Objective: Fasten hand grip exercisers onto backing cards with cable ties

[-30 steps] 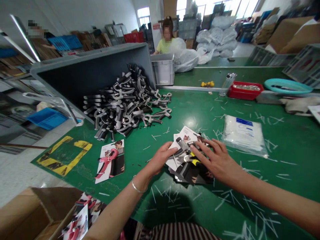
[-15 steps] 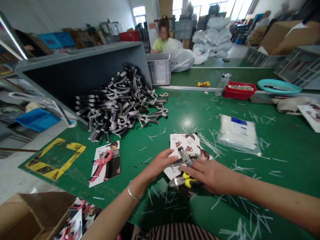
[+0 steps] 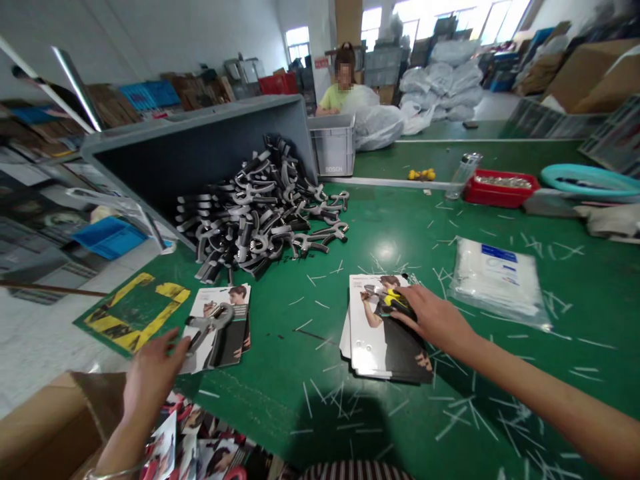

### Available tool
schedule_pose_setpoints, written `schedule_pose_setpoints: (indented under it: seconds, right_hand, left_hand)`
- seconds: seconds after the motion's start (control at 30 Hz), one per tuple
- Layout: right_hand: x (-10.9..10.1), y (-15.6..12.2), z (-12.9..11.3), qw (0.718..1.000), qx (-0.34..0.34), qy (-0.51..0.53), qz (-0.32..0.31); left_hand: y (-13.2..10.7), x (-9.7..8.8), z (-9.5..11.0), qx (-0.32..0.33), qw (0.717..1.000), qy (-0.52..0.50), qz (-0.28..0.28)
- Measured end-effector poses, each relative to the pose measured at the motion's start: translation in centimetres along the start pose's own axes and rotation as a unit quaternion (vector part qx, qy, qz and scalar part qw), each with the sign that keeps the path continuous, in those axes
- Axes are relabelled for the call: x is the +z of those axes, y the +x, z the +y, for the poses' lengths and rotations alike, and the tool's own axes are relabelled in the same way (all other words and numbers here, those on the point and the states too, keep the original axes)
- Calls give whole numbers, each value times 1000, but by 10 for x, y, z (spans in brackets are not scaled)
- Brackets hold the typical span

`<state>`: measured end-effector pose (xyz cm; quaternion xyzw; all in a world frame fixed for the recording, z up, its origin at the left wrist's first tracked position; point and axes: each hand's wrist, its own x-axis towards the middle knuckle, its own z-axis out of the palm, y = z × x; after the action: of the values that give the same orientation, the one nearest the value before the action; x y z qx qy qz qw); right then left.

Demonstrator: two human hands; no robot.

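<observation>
Now my two hands are well apart. My left hand [image 3: 156,372] is spread, holding nothing, its fingertips at the left edge of a card [image 3: 233,345] bearing a grey grip [image 3: 214,321]; whether they touch it I cannot tell. The card lies near the left corner of the bench [image 3: 280,300], just beside a square of yellow-and-black tape [image 3: 170,291]. Half a second ago the grey grip was between my hands at the stack, and a pink one showed here; now no pink shows on this spot, and another card's edge peeks out underneath. I judge that the grey one is now set aside.

My right hand [image 3: 433,317] is curled round the pliers [image 3: 393,300] over the stack of cards [image 3: 370,360], whose top card has no grip.

Below the bench's left edge, a cardboard box [image 3: 45,407] stands by cards with pink grips [image 3: 236,474]. Farther out, loose grips [image 3: 245,237] spill from a tipped grey bin [image 3: 150,150]; a bag of white strips [image 3: 500,280] lies right of the stack.
</observation>
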<state>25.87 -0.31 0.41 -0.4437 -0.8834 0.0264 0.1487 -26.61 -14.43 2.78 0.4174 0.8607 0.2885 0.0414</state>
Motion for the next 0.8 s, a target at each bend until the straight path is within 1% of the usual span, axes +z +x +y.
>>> schedule_pose_setpoints:
  seconds: [0.03, 0.07, 0.1, 0.13, 0.17, 0.2, 0.23, 0.3, 0.37, 0.4, 0.47, 0.5, 0.53, 0.57, 0.6, 0.63, 0.7, 0.73, 0.8]
  right_hand:
    - [3, 6, -3, 1000, -23, -17, 4]
    - [5, 12, -6, 998, -43, -33, 11]
    - [6, 17, -9, 997, -55, -48, 18]
    - [6, 21, -12, 996, -60, -61, 24]
    - [6, 23, -15, 995, -56, -72, 31]
    - [4, 24, -18, 995, -50, -80, 35]
    - [2, 23, -22, 995, -44, -82, 37]
    - [-5, 17, -29, 996, -35, -73, 37]
    - [-11, 7, -35, 997, -28, -50, 41]
    - [-13, 2, -37, 998, -25, -37, 42]
    - [-16, -12, -39, 999, -25, -12, 44]
    - [-17, -19, -38, 999, -25, -2, 46]
    - [-17, -28, -35, 998, -22, 6, 50]
    - [-18, -37, -31, 998, -16, 12, 56]
    - [-19, -47, -26, 998, -5, 16, 64]
    - [-20, -57, -19, 997, 10, 19, 72]
    - [-21, -80, -3, 994, 49, 25, 90]
    - [-22, -91, 6, 992, 71, 29, 101]
    - [-22, -113, 20, 984, 119, 40, 127]
  left_hand:
    - [-4, 7, 3, 48, 998, 26, 28]
    - [-10, 20, 10, 109, 992, 43, 46]
    - [-16, 37, 21, 174, 983, 42, 39]
    - [-22, 58, 36, 231, 972, 21, -21]
    - [-27, 82, 53, 272, 959, 4, -80]
    - [-30, 107, 71, 303, 944, 5, -130]
    - [-31, 132, 90, 322, 933, 11, -161]
    - [-24, 176, 130, 351, 918, 19, -186]
    - [-10, 210, 169, 374, 905, 10, -202]
    - [-1, 223, 186, 393, 893, 9, -219]
    - [14, 241, 213, 450, 851, 18, -271]
    - [18, 245, 221, 474, 831, 21, -292]
    - [20, 245, 222, 494, 813, 23, -308]
    - [18, 241, 218, 509, 800, 23, -318]
    - [13, 233, 207, 519, 791, 23, -324]
    - [3, 221, 191, 525, 786, 24, -326]
    - [-28, 186, 147, 527, 781, 35, -333]
    - [-49, 167, 123, 528, 780, 42, -334]
    - [-96, 133, 80, 544, 762, 66, -345]
